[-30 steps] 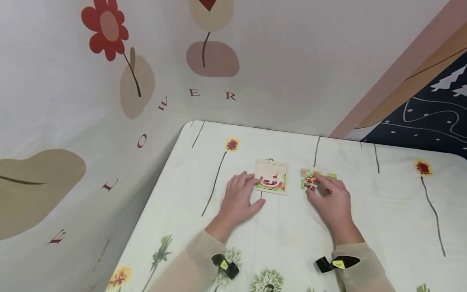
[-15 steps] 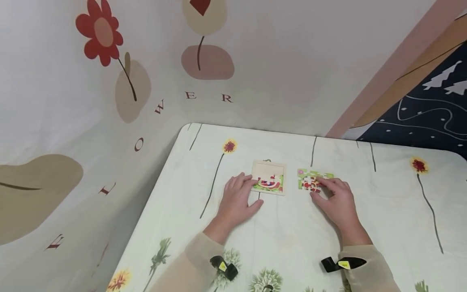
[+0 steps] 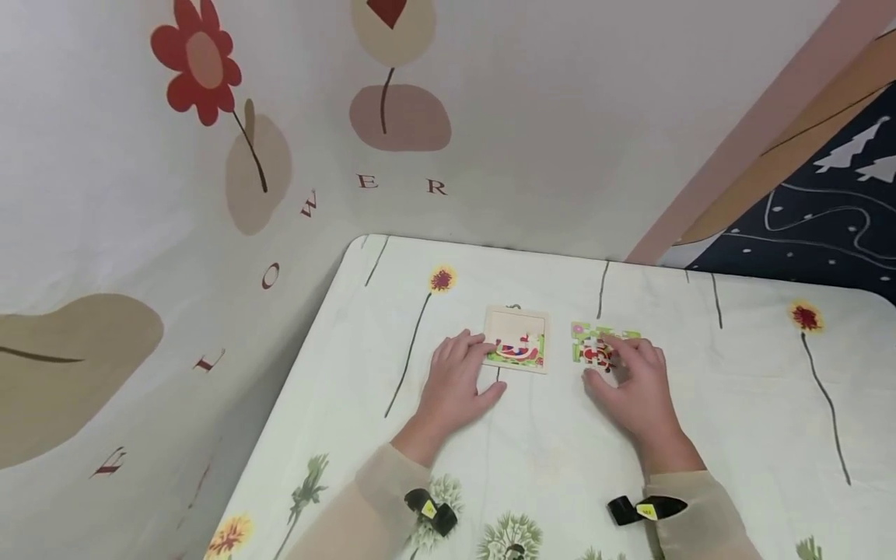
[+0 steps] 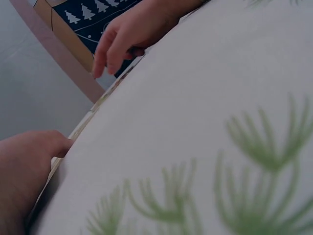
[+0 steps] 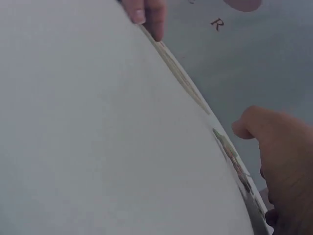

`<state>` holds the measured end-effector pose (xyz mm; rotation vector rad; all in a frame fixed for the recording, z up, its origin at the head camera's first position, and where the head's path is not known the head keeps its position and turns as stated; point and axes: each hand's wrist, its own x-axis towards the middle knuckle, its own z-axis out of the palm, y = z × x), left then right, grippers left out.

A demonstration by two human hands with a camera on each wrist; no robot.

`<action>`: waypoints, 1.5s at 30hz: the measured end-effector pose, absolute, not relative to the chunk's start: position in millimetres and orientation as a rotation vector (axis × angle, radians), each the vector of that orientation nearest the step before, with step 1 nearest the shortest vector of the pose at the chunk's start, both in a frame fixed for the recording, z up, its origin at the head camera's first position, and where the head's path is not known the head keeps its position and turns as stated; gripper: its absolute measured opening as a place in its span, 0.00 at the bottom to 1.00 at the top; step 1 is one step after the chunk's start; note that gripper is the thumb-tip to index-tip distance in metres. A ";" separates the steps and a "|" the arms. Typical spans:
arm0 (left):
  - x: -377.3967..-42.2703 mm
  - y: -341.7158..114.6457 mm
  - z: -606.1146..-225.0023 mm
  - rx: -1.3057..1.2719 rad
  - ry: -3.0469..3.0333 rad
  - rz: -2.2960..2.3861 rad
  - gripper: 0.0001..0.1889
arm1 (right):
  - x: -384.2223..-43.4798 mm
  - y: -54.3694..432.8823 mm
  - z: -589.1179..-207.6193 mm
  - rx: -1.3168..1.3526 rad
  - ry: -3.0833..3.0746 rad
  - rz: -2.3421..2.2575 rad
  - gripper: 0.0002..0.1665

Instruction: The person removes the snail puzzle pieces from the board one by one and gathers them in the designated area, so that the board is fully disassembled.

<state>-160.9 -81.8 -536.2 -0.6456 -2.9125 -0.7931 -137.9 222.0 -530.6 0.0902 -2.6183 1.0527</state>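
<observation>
A small square wooden puzzle tray (image 3: 516, 317) lies on the table, its lower part filled with colourful pieces (image 3: 518, 350) and its upper part bare wood. My left hand (image 3: 453, 381) rests at the tray's left edge, fingers relaxed and thumb spread toward me. To the tray's right, several jigsaw pieces (image 3: 582, 342) in green and red lie grouped together on the cloth. Over their right side hovers my right hand (image 3: 640, 389), its fingers partly hiding them. In the right wrist view the thumb (image 5: 249, 122) stands raised off the pieces (image 5: 232, 159), pinching nothing.
A white cloth (image 3: 546, 443) printed with flowers covers the table. Behind it and at the left hangs a pale wall covering (image 3: 532, 155) with flower prints and letters. A dark blue fabric with white trees (image 3: 826, 210) is at the right.
My right hand shifted slightly right over the jigsaw pieces, then back left with its thumb spread away from them. The left hand has stayed at the tray. The whole view tilted a little.
</observation>
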 end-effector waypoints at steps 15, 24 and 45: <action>-161.8 -79.6 -535.4 -0.634 -2.912 -0.788 0.32 | -155.9 158.6 -537.0 0.344 -2.583 0.971 0.19; -160.8 -73.7 -538.6 -0.672 -2.889 -0.788 0.31 | -168.8 152.7 -536.6 0.264 -2.783 0.815 0.26; -162.2 -79.7 -536.7 -0.641 -2.914 -0.746 0.32 | -176.1 145.2 -528.3 0.146 -2.843 0.968 0.23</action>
